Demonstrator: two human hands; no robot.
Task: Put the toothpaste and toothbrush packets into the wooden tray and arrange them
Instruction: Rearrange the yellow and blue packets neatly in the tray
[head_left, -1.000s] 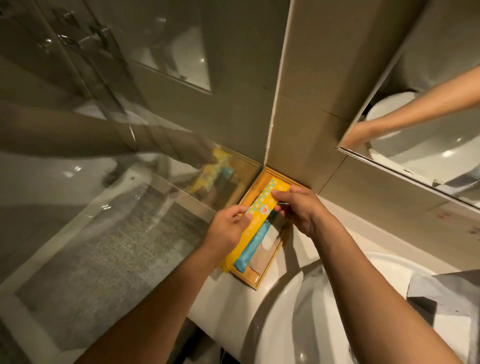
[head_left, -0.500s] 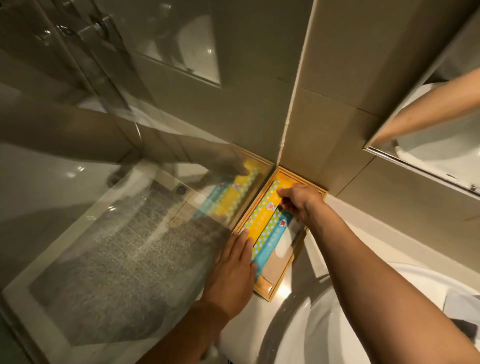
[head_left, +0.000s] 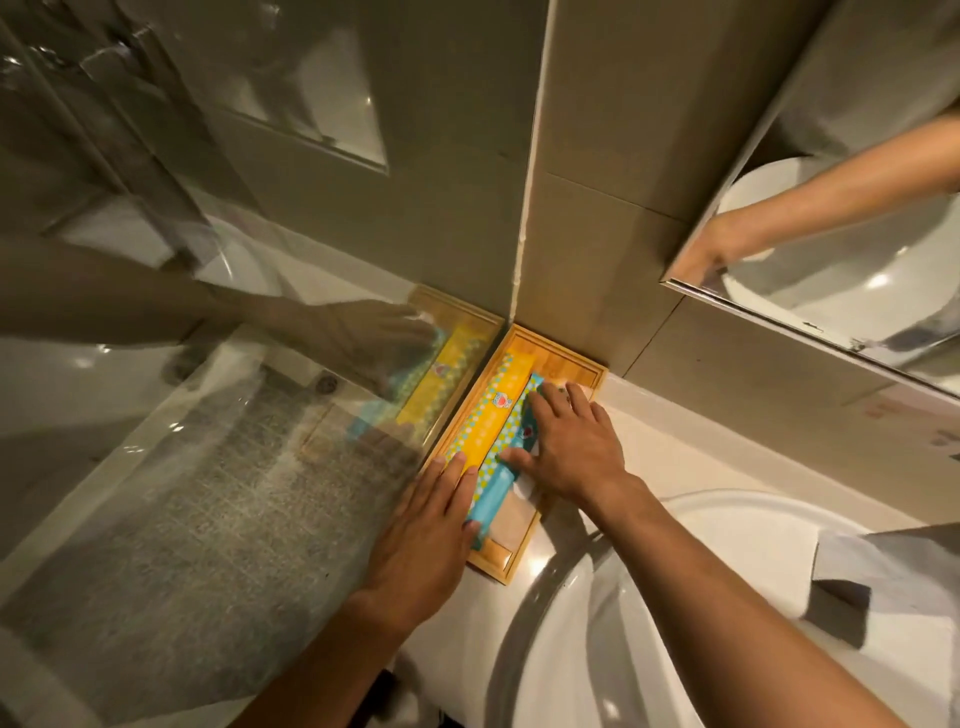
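Note:
A wooden tray sits in the counter's corner against the tiled wall and a glass panel. Inside it a yellow packet lies along the left side, with a blue packet beside it on the right. My left hand lies flat with its fingers apart, and its fingertips press the near ends of both packets. Spread over the blue packet's middle is my right hand, which also covers something pale in the tray's right part. Neither hand grips anything.
A white basin fills the counter to the right of the tray. The glass panel on the left reflects the tray and my hand. A mirror hangs at upper right. Folded white paper lies at the far right.
The yellow packet, held over the tray a second ago, now lies flat inside it. My right hand slid from the tray's far end down onto the blue packet. My left hand moved onto the packets' near ends.

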